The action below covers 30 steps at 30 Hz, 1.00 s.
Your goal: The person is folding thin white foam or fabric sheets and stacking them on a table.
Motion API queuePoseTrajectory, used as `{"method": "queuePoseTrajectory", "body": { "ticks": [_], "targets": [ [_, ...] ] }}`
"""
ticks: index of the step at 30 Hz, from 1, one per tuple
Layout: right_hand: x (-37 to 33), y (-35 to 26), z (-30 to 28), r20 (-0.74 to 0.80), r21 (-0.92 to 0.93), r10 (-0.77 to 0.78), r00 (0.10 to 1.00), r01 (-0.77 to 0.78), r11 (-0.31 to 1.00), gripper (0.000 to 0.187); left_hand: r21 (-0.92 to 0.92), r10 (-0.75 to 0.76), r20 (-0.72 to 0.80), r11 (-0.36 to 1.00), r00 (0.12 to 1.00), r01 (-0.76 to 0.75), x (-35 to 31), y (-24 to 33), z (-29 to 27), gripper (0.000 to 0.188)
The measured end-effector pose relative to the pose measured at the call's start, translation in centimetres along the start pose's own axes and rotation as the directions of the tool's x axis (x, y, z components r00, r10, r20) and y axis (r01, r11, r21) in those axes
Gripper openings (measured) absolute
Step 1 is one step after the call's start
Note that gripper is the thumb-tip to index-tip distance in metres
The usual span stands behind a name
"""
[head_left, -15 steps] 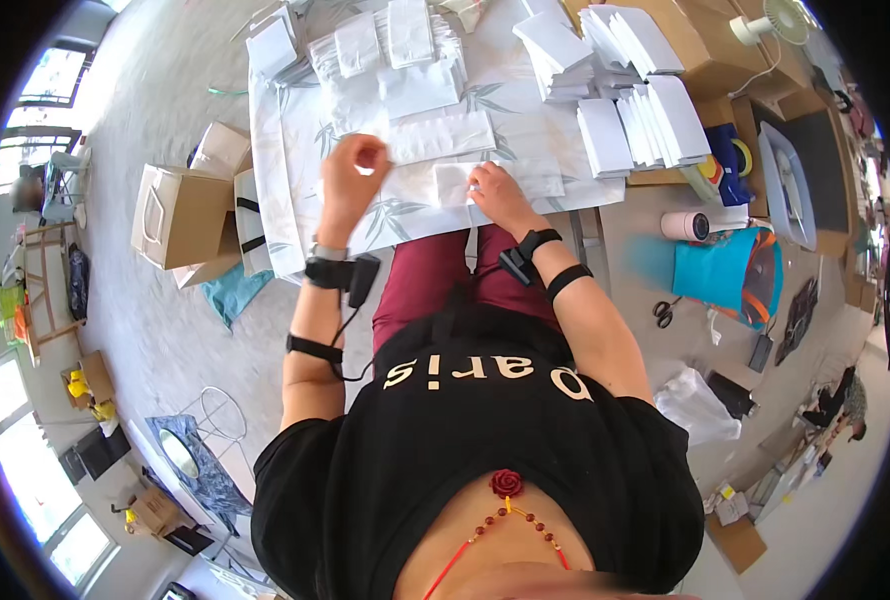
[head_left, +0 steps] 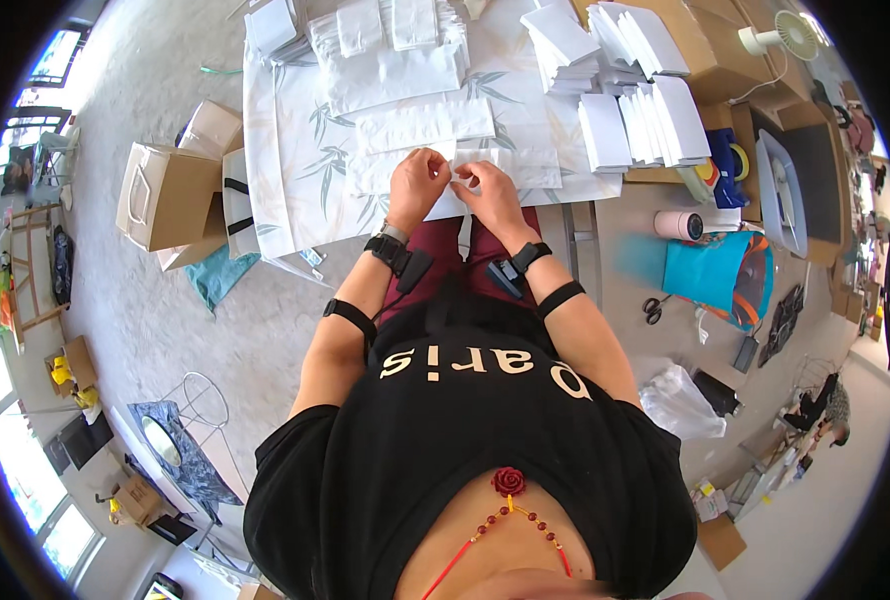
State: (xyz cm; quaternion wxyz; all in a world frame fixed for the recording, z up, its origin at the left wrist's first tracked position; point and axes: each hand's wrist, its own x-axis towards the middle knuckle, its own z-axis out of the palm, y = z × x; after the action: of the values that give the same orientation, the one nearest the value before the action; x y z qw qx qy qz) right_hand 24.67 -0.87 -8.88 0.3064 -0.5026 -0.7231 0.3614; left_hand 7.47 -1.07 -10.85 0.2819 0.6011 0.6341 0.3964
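Upper centre, my left hand (head_left: 421, 186) and right hand (head_left: 491, 196) curl close over a white sheet (head_left: 538, 172); whether my fingers (head_left: 433, 160) clamp it, I can't tell

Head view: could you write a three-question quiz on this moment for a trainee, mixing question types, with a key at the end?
1. At the flat white packets on the table, are the left hand and right hand close together or wide apart?
2. True or false: the scissors lie on the floor to the person's right.
3. What colour is the cup beside the bright blue bag? A) green B) pink C) yellow

Key: 1. Close together; 2. True; 3. B
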Motion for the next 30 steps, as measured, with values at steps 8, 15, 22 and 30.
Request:
{"method": "queuePoseTrajectory", "body": {
  "ticks": [8,15,22,30],
  "targets": [
    [0.1,0.1,0.9,-0.147,-0.077,0.011,0.989,-0.023,0.997,0.015,0.026,0.002,0.007,1.000,1.000,-0.002,0.1,0.3,0.0,0.013],
    [0.1,0.6,1.6,-0.154,-0.063,0.042,0.987,-0.053,0.997,0.014,0.086,0.053,-0.025,0.995,0.998,-0.051,0.4,0.1,-0.8,0.012],
    [-0.2,1.0,1.9,-0.202,0.010,0.133,0.970,-0.133,0.991,0.014,0.114,0.091,-0.122,0.990,0.988,-0.077,0.9,0.2,-3.2,0.010],
    [-0.4,0.8,2.3,-0.197,0.095,0.238,0.951,-0.224,0.970,0.018,0.102,0.140,-0.076,0.986,0.987,-0.132,-0.9,-0.3,-4.7,0.023]
  ]
}}
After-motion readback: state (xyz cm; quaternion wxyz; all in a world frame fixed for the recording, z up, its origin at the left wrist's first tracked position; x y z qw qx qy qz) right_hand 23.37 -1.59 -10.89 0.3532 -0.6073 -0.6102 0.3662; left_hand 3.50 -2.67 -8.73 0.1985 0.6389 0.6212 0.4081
